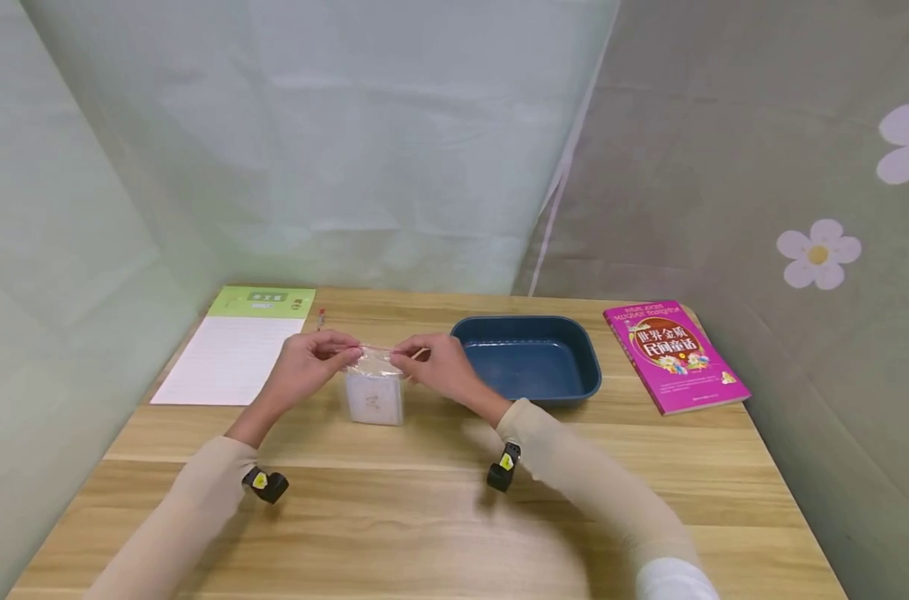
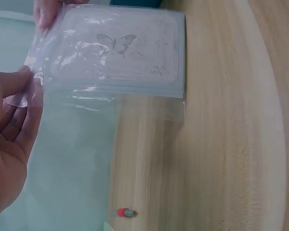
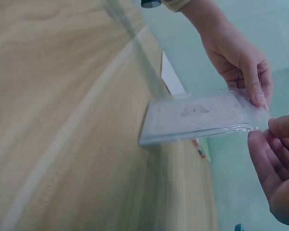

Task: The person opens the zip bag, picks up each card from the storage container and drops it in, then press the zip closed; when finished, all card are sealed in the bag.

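A clear plastic zip bag (image 1: pixel 374 363) hangs upright over the table, pinched along its top edge by both hands. Inside it is a stack of pale cards (image 1: pixel 374 400); the left wrist view shows a butterfly print (image 2: pixel 116 43) on the front one. My left hand (image 1: pixel 309 364) pinches the bag's top left corner between thumb and fingers. On the other side, my right hand (image 1: pixel 441 365) pinches the top right corner the same way. The bag's lower edge is at or close to the tabletop; whether it touches I cannot tell.
Right of the bag stands a dark blue plastic basin (image 1: pixel 525 367). A pink book (image 1: pixel 675 357) lies at the far right. Back left is a lined writing pad (image 1: pixel 232 354) with a green header, and a red-tipped pencil or pen (image 1: pixel 322 317) lies beside it. Cloth walls (image 1: pixel 312 150) border the table.
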{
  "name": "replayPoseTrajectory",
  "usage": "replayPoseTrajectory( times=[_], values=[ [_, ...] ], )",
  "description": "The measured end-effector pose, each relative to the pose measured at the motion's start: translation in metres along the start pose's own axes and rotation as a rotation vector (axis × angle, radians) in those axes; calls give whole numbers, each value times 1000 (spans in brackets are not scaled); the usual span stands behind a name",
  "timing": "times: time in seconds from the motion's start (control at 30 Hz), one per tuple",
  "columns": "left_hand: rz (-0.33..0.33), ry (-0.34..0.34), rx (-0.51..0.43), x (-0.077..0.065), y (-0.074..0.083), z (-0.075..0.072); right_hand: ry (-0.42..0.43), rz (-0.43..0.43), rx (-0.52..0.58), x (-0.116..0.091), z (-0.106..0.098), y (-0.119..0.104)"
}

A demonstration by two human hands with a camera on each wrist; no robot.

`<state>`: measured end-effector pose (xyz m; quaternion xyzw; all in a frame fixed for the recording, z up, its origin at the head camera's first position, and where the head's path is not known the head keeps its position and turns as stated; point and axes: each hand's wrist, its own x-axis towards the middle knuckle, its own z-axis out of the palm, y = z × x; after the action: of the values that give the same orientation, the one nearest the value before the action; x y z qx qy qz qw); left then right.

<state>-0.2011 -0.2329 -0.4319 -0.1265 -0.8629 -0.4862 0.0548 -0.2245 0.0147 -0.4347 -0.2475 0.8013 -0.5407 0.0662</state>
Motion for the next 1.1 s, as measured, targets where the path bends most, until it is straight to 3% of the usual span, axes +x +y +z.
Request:
replayPoseTrajectory(
  times=[0.27,0.5,0.77,1.1],
  values=[
    [52,3,103,15,-16,0,59,18,-125,16,3,5],
    [40,-18,127,24,-32,-1,61,82,-150,25,7,8],
    [40,-60,150,33,-50,6,68,142,-325,36,11,16],
    [27,-80,178,37,-59,13,47,152,-442,44,19,21]
  ],
)
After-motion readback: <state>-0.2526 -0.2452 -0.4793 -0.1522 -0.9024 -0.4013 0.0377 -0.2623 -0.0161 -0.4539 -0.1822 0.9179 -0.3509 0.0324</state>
